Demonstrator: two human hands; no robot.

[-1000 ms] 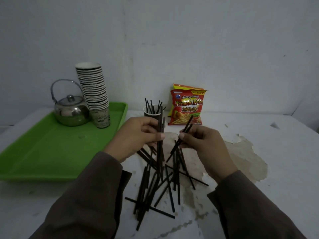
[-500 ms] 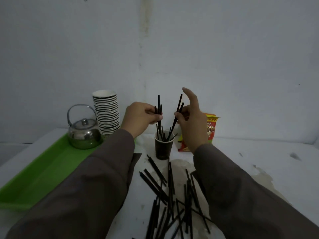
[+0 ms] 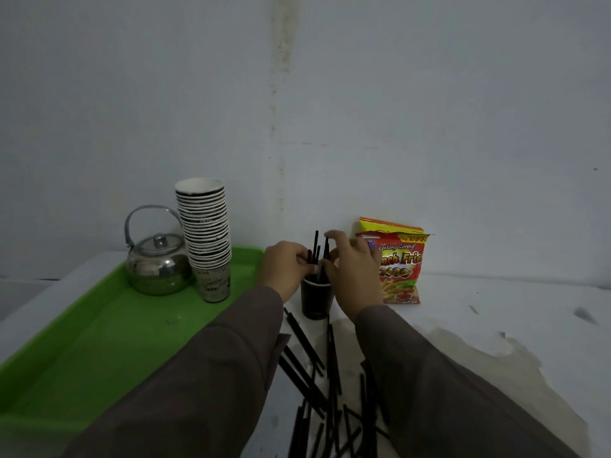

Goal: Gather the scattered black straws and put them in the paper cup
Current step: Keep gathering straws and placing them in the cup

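Black straws [image 3: 316, 249] stand in the paper cup [image 3: 315, 300], pinched by curled fingers of the left hand [image 3: 286, 269] and right hand [image 3: 355, 276]; more straws [image 3: 327, 385] lie on the table [image 3: 496, 325] below them.

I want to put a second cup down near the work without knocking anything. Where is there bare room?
Free: the green tray in front of the kettle and cup stack, and the white table right of the snack bag. Crowded: around the paper cup, where both hands meet, and the loose straws between the sleeves.
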